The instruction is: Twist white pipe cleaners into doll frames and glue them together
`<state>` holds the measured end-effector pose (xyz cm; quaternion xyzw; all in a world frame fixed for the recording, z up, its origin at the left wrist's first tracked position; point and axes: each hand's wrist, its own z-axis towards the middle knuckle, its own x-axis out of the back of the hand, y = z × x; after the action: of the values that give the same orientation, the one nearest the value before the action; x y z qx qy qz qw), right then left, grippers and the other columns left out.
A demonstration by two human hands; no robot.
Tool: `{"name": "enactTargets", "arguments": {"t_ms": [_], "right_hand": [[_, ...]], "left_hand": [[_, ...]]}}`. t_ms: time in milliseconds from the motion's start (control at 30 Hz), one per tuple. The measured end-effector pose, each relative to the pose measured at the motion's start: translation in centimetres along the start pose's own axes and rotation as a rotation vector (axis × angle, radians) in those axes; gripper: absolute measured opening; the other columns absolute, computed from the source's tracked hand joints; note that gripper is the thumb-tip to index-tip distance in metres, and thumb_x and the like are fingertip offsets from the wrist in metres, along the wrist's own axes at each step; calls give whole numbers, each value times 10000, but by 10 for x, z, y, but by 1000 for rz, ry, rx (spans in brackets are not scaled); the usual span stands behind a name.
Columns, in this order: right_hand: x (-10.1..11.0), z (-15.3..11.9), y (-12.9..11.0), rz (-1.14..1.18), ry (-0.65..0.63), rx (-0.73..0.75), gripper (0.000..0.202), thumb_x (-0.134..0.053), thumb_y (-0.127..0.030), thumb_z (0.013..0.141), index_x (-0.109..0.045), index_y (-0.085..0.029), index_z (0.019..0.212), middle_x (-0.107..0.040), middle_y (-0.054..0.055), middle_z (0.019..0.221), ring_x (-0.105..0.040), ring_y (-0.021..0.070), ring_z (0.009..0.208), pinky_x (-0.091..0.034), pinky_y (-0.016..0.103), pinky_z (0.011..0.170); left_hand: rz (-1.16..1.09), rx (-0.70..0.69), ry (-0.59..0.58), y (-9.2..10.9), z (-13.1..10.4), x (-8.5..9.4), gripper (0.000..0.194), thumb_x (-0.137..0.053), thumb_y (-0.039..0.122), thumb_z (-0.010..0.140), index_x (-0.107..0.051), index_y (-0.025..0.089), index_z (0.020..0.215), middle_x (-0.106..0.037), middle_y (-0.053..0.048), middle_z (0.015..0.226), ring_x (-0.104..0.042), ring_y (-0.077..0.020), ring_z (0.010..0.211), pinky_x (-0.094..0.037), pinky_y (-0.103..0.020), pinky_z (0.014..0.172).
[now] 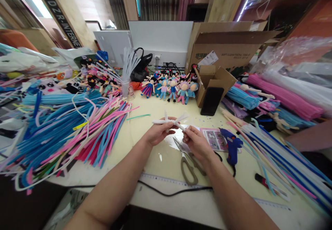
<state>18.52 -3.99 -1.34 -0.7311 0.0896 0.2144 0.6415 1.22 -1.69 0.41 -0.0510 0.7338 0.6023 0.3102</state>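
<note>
Above the middle of the table, my left hand [160,132] pinches a piece made of white pipe cleaners [173,121], with ends sticking out to the left, upward and to the right. The fingers of my right hand [193,138] are closed on the lower right end of the same piece. Just below my hands lie scissors [187,168] with grey-brown handles, blades partly spread. Right of my right hand rests a blue glue gun [231,145], beside a printed sheet [214,139].
Piles of blue and pink pipe cleaners [75,130] cover the left side. Several small dolls [172,89] stand at the back by a small open carton [216,79] and a black phone [212,101]. More long stems [280,154] lie right. A black cable [168,193] crosses the front.
</note>
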Motion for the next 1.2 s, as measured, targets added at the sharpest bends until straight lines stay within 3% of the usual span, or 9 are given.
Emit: {"name": "enactTargets", "arguments": {"t_ms": [133, 233, 333, 433, 567, 733, 900, 1067, 1200], "right_hand": [[3, -1, -5, -279, 101, 208, 275, -592, -389, 793, -447, -219, 632, -412, -48, 557, -366, 119, 544, -296, 266, 536], [9, -4, -15, -641, 248, 444, 200, -526, -316, 849, -454, -228, 684, -407, -32, 613, -377, 145, 591, -300, 290, 566], [11, -8, -23, -931, 327, 684, 149, -481, -237, 870, -455, -229, 723, -440, -1, 684, -415, 174, 661, -324, 321, 633], [9, -10, -24, -1096, 274, 803, 166, -447, -182, 881, -445, -229, 722, -465, 20, 719, -446, 191, 709, -340, 331, 663], [4, -10, -18, -1168, 172, 836, 185, -420, -162, 904, -445, -232, 734, -487, 37, 747, -462, 201, 754, -366, 330, 692], [4, -9, -14, -1177, 162, 792, 177, -414, -178, 915, -459, -228, 751, -488, 37, 755, -468, 200, 749, -369, 326, 690], [5, -7, -12, -1176, 160, 753, 151, -414, -200, 918, -486, -225, 788, -501, 38, 775, -485, 198, 755, -367, 320, 681], [5, -6, -11, -1133, 122, 700, 137, -427, -207, 911, -490, -227, 791, -504, 34, 766, -484, 199, 754, -359, 321, 684], [6, -4, -8, -1027, 117, 585, 150, -456, -232, 896, -486, -225, 749, -490, 9, 732, -466, 180, 703, -336, 308, 650]], "left_hand": [[51, 20, 93, -2, 1, -3, 345, -737, 391, 685, -637, 202, 955, -647, -37, 942, -595, -154, 863, -446, -254, 683], [199, 97, 257, -4, 4, -4, 394, -672, 542, 695, -594, 156, 719, -584, -9, 685, -547, -117, 637, -368, -211, 522], [250, 204, 169, -5, 6, -3, 542, -549, 663, 724, -486, 159, 536, -471, 17, 494, -459, -91, 460, -307, -219, 458], [181, 286, 57, -5, 6, -3, 600, -469, 730, 722, -545, 154, 576, -505, 6, 487, -482, -93, 437, -346, -227, 475], [74, 348, 65, -4, 6, -2, 529, -546, 668, 716, -618, 144, 747, -581, -1, 565, -509, -84, 456, -374, -213, 487], [3, 327, 70, -1, 5, -2, 325, -677, 454, 700, -624, 143, 775, -605, -1, 617, -509, -69, 471, -382, -198, 487], [3, 261, 104, 0, 4, -2, 181, -689, 266, 672, -648, 129, 783, -645, -34, 683, -528, -85, 509, -402, -216, 501], [3, 194, 149, -1, 4, -2, 196, -666, 161, 617, -656, 135, 810, -654, -43, 687, -571, -116, 579, -423, -237, 559], [130, 95, 170, 0, 3, -5, 197, -650, 132, 580, -646, 134, 777, -631, -26, 665, -572, -125, 626, -415, -241, 605]]}}
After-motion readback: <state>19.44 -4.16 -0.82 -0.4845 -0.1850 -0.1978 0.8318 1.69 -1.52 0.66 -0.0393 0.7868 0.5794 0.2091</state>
